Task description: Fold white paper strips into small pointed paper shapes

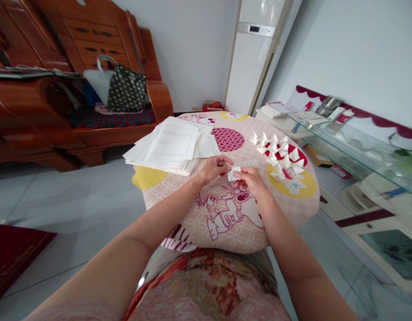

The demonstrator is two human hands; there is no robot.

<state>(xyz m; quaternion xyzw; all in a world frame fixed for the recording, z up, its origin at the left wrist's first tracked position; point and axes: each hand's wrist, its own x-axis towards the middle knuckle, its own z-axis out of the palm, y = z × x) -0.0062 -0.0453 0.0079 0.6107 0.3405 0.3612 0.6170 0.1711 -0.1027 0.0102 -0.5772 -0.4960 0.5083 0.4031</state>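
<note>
A small folded white paper piece (233,173) is pinched between both hands above the middle of a round table with a pink cartoon cloth (226,214). My left hand (215,167) grips its left edge with closed fingers. My right hand (251,180) holds its right side, fingers curled over it. A stack of white paper sheets (174,145) lies on the table's left side. Several small folded white paper pieces (279,156) sit in a cluster on the right side of the table.
A wooden bench (75,67) with a dark patterned handbag (125,89) stands at the back left. A white standing air conditioner (254,53) is at the back. A glass-topped unit (356,147) with books and small items runs along the right.
</note>
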